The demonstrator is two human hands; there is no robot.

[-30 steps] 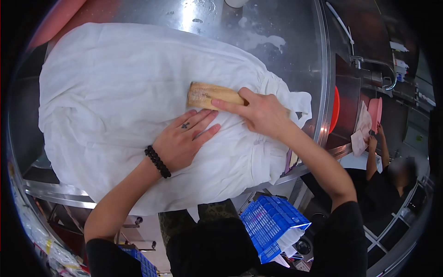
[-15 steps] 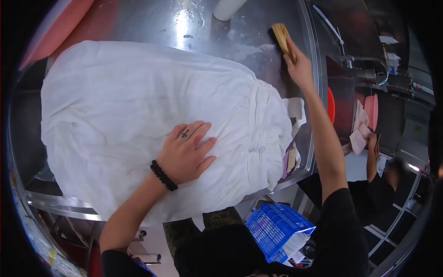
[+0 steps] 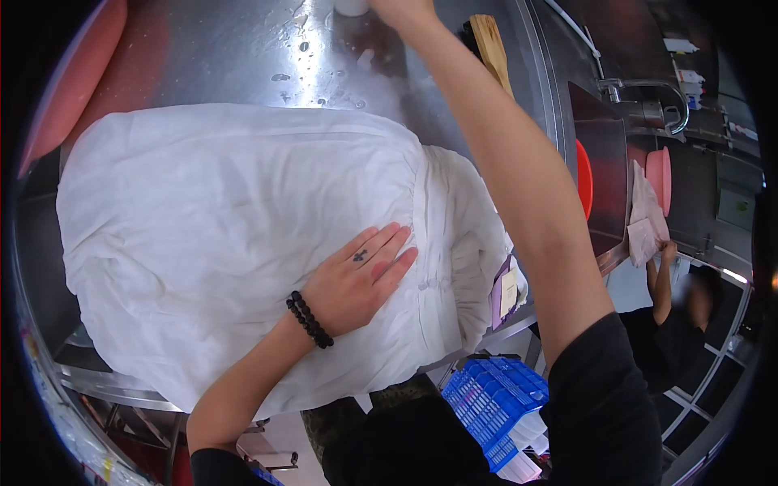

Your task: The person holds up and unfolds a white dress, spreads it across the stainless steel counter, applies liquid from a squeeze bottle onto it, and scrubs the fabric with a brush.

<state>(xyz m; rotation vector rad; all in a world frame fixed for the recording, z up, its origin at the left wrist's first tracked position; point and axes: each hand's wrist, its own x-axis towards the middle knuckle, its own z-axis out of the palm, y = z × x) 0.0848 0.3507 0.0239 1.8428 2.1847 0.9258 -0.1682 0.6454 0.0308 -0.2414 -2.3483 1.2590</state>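
Observation:
A white gathered cloth (image 3: 219, 211) lies spread over the metal counter. My left hand (image 3: 356, 283) rests flat on it, fingers stretched out, with a black bead bracelet at the wrist. My right hand (image 3: 401, 10) is at the top edge of the view, beside a white cylindrical container (image 3: 351, 7); its fingers are cut off by the frame, so its grip cannot be made out. The wooden brush (image 3: 490, 50) lies on the counter at the upper right, partly behind my right forearm. A purple and cream piece (image 3: 504, 293) shows at the cloth's right end.
A pink basin (image 3: 77, 81) stands at the upper left. Wet spots mark the metal counter (image 3: 235, 49). At the right are a red basin (image 3: 583, 180) and a faucet (image 3: 677, 105). A blue crate (image 3: 494, 397) is below. Another person (image 3: 664, 324) handles a pink cloth (image 3: 644, 215).
My right hand has set the brush down on the counter and moved to the white container. My left hand has slid right on the cloth. The container now shows at the top edge.

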